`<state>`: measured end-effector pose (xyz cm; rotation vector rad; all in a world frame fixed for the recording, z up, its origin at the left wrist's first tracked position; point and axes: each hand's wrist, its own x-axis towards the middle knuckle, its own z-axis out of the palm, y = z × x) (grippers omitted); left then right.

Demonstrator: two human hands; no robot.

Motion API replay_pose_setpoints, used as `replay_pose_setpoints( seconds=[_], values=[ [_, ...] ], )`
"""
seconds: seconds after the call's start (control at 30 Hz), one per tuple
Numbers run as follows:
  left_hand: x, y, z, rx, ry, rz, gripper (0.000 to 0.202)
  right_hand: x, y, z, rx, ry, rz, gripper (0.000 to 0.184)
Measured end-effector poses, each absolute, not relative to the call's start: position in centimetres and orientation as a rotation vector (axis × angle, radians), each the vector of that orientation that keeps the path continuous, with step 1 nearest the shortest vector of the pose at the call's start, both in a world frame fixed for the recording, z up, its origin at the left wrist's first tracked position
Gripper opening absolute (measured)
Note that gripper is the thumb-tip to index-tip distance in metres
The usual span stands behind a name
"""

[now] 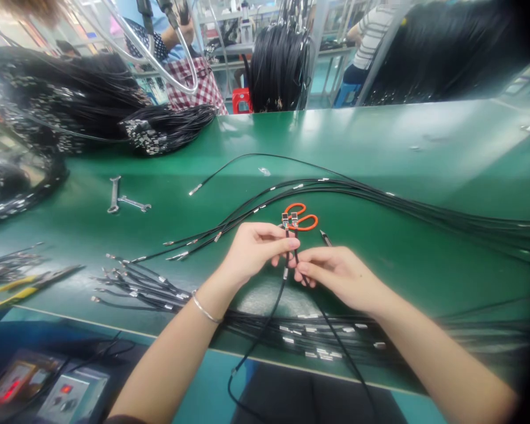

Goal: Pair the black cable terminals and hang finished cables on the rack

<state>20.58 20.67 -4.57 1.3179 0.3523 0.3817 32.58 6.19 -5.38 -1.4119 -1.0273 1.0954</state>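
My left hand [251, 250] and my right hand [338, 277] meet at the middle of the green workbench [380, 141], with the fingertips of both pinching thin black cables [287, 282]. Two small metal connectors [289, 220] stick up from the cable ends just above my left fingers. Orange-handled scissors [301, 218] lie right behind those connectors, partly hidden by them. A pointed black-and-metal tip [325, 237] shows beyond my right hand. Loose black cables with metal ends [335, 188] fan across the bench behind both hands, and another bunch [309, 333] passes beneath my forearms.
Two metal wrenches [123, 197] lie left of my hands, near yellow-handled pliers [33, 288]. Large bundled black cables [168, 129] sit at the bench's far edge. A powered unit with red displays [73, 391] sits below the near edge. Co-workers [373, 35] are beyond.
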Motion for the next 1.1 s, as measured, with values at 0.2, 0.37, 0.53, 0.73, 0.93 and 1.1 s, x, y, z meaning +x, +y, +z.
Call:
replay_pose_setpoints(
  seconds=[0.2,0.37,0.53,0.73,0.93,1.1],
  values=[
    [20.5,20.7,-4.8,1.347,0.347,0.38,0.027,32.8,6.1,-5.3,-1.424,-1.116,1.106,0.033],
    [20.4,20.5,-5.0,1.386,0.342,0.339,0.026,33.3,5.8,-5.6,-1.546,-1.192,0.755,0.063],
    [20.3,20.2,-4.9,1.401,0.341,0.264,0.03,33.8,5.5,-5.8,-1.572,-1.441,0.358,0.083],
    [20.3,20.0,-4.8,1.388,0.322,0.267,0.027,33.7,5.6,-6.0,-1.567,-1.388,0.448,0.078],
    [20.0,20.0,-4.9,1.369,0.305,0.25,0.025,33.4,5.6,-5.8,-1.519,-1.314,0.591,0.071],
    [20.1,20.0,-4.8,1.292,0.243,0.227,0.021,33.3,5.5,-5.6,-1.442,-1.277,0.74,0.054]
  ],
)
